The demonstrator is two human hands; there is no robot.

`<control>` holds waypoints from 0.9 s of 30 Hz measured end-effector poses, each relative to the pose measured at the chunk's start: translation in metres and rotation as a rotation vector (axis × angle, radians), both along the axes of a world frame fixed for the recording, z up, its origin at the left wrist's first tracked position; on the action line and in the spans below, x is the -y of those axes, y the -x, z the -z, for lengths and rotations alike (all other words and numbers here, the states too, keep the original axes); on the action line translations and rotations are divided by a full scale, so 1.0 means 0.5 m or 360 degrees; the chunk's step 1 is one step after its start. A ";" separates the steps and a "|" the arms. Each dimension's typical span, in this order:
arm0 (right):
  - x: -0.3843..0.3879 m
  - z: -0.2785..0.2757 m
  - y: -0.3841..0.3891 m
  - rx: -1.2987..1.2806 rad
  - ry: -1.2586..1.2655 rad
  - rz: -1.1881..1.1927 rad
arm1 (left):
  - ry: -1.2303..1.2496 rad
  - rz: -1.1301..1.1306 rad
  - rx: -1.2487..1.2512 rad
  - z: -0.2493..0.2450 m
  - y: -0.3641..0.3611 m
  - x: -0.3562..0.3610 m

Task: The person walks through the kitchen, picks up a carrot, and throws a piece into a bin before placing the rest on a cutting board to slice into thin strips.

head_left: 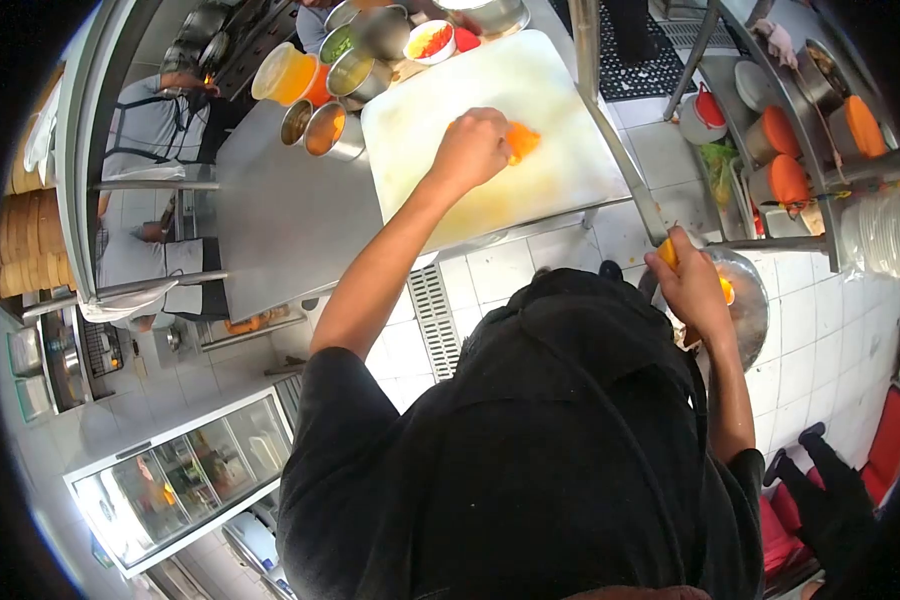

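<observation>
Over the pale cutting board (400,135), my left hand (475,150) is closed around blurred orange food (522,143), which sticks out on its right side. My right hand (692,285), beyond the board's lower right corner, is wrapped round the orange-yellow handle of a long knife (635,185). The blade points up and to the left, along the right side of the board. Below my right hand is a large metal bowl (755,325), partly hidden by the hand and forearm, with something orange in it.
Metal pots (358,75), a yellow-orange tub (285,75) and a white bowl of chopped red and yellow food (430,42) stand behind the board. Right, a shelf holds orange-lidded containers (775,135). People (160,125) stand at left; another person (820,500) is at lower right.
</observation>
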State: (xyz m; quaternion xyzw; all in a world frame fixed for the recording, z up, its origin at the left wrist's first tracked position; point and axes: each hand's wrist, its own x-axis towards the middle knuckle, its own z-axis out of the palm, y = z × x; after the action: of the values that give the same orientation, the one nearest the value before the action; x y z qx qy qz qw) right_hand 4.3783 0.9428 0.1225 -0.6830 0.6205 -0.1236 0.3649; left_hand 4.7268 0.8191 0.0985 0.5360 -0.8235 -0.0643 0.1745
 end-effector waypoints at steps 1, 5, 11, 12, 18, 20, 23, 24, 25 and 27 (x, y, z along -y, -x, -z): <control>0.001 -0.002 -0.003 0.0003 0.0007 -0.0018 | 0.0024 -0.0034 -0.0097 -0.004 -0.010 -0.006; 0.002 -0.011 -0.023 0.0020 0.0060 -0.0114 | 0.0192 -0.0301 -0.0257 0.000 -0.036 -0.059; 0.001 -0.058 -0.108 -0.0112 0.0181 -0.0351 | 0.0559 -0.0170 -0.0371 0.073 -0.055 -0.074; 0.001 -0.064 -0.125 -0.0180 0.0222 -0.0390 | 0.0593 -0.0144 -0.0374 0.077 -0.052 -0.069; -0.001 -0.055 -0.175 -0.0235 0.0217 -0.0474 | 0.0611 -0.0121 -0.0375 0.094 -0.048 -0.047; -0.005 -0.056 -0.180 -0.0251 0.0204 -0.0480 | 0.0627 -0.0129 -0.0391 0.102 -0.049 -0.047; -0.009 -0.056 -0.186 -0.0285 0.0182 -0.0477 | 0.0652 -0.0135 -0.0418 0.109 -0.050 -0.043; -0.010 -0.054 -0.188 -0.0288 0.0182 -0.0482 | 0.0657 -0.0137 -0.0433 0.111 -0.050 -0.043; -0.011 -0.053 -0.190 -0.0291 0.0182 -0.0490 | 0.0662 -0.0142 -0.0447 0.113 -0.051 -0.042; -0.014 -0.062 -0.197 -0.0313 0.0120 -0.0477 | 0.0648 -0.0155 -0.0467 0.119 -0.052 -0.045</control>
State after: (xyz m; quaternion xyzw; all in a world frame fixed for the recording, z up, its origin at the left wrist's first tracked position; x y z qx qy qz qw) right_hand 4.4767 0.9496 0.1533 -0.7899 0.5394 -0.0238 0.2909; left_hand 4.7528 0.8414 0.0392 0.5137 -0.7585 0.0343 0.3994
